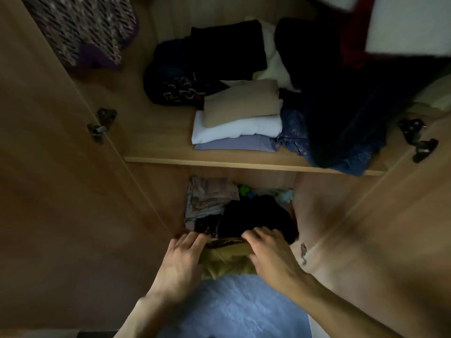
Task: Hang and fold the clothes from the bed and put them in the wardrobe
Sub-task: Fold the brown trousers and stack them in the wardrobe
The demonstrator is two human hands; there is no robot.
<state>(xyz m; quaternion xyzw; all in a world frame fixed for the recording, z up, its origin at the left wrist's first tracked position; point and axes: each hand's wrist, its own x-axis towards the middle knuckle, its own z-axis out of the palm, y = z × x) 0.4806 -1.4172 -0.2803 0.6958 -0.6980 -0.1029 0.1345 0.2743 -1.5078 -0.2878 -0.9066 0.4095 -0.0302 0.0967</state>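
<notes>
Step in hand: putting away. A folded olive garment [227, 263] is going into the lower compartment of the wardrobe [48, 167], judging by both hands sitting on it at the opening.
Task's thing: the garment is lying at 6 o'clock in the view, its far edge meeting the black pile [256, 219] already inside, with the pinkish folded pile [210, 198] at 11 o'clock of it.
Left grip: the left hand [180, 261] is resting on the garment's left end, fingers nearly straight and pressing, nothing pinched.
Right grip: the right hand [271, 252] is curling its fingers over the garment's top far edge, thumb on the near side, holding the fold together.
Next move calls for: sliding it level and deep so the fold is not opening; lifting over the black pile seems likely needed.
Above: the upper shelf [244, 163] at 12 o'clock is carrying a beige, white and lavender stack [236, 128].
Below: a blue rug [234, 311] is showing between the forearms.
</notes>
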